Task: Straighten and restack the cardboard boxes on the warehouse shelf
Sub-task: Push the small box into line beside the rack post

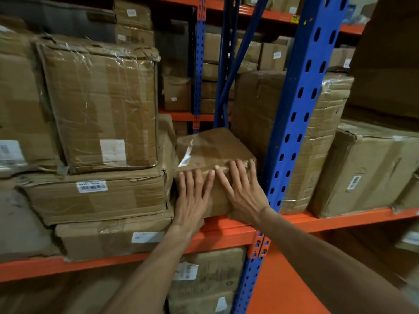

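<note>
1. left hand (192, 196): flat, fingers spread, palm pressed on the front face of the small cardboard box (210, 152); nothing gripped. judged to be a pushing hold, not a lifting one
2. right hand (243, 191): also flat and spread, beside the left, fingertips reaching the box's upper front edge near its right corner; nothing gripped. two palms side by side would spread the push so the box slides back square
3. small cardboard box: sits on the orange shelf beam (226, 232), in the gap between the left stack and the blue upright (294, 123); turned slightly askew, its front close to the shelf edge; a loose strip of clear tape (187, 156) curls on its top
4. left stack, touching or just beside the small box: a flat labelled box (95, 196) over a lower flat box (113, 239), with a large tape-wrapped box (102, 105) on top, leaning a little and crumpled at its corners; likely next for straightening
5. right of the upright: a tall wrapped box (260, 123) behind it, and a further box (367, 166) on the same shelf level
6. beyond: more boxes on the rear racks and on the shelf below; labels too blurred to read
7. judged stage: early, one box being squared, the stack not yet redone
</note>
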Demonstrator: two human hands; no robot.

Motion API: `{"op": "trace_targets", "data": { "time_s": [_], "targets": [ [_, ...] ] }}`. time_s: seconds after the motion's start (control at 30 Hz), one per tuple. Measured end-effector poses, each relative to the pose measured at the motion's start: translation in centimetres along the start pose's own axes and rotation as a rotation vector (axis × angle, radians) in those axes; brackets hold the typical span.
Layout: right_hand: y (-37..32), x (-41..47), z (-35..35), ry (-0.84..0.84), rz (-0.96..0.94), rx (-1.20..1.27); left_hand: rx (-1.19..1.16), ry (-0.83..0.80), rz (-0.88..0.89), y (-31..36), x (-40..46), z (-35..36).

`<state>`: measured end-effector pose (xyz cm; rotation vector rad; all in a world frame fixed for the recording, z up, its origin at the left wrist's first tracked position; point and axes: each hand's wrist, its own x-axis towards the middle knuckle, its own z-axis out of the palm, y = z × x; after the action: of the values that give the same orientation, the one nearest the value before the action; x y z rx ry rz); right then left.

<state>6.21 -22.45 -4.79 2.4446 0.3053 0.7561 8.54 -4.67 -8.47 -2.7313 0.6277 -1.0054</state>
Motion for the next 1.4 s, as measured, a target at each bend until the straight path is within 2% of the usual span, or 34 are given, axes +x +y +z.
{"op": "trace_targets", "data": {
  "time_s": [0.13, 0.4, 0.6, 0.73, 0.9, 1.03, 1.2, 1.3, 1.4],
  "targets": [
    [-2.5, -3.8, 0.9, -0.095, 0.147, 0.193, 0.194, 0.005, 0.233, 0.6, -1.6, -0.4],
    [-1.9, -4.9, 2.3, -0.106, 0.108, 0.247, 0.293, 0.023, 0.177, 1.8, -2.9, 0.8],
    [-1.6, -4.6, 2.9, -0.075, 0.115, 0.337, 0.238, 0.073, 0.124, 2.4, -2.2, 2.4],
    [-0.5, -3.7, 1.9, -0.097, 0.096, 0.393, 0.164, -0.003, 0.163, 1.5, -2.2, 1.2],
    [2.6, -1.7, -0.4, -0.155, -0.09, 0.325, 0.049, -0.21, 0.232, 0.0, -2.7, -2.6],
    [3.6, 0.7, -3.5, -0.029, -0.143, 0.348, 0.018, -0.063, 0.096, -2.2, -1.7, -5.9],
    [6.3, 6.5, -9.6, 0.193, -0.165, 0.366, 0.063, 0.25, -0.046, -7.8, 1.1, -12.5],
    [6.9, 10.5, -14.1, 0.335, -0.159, 0.376, 0.035, 0.355, -0.303, -12.1, 1.9, -16.5],
    [5.8, 14.1, -18.6, 0.473, -0.253, 0.373, -0.156, 0.348, -0.635, -14.9, 1.0, -18.8]
  ]
}}
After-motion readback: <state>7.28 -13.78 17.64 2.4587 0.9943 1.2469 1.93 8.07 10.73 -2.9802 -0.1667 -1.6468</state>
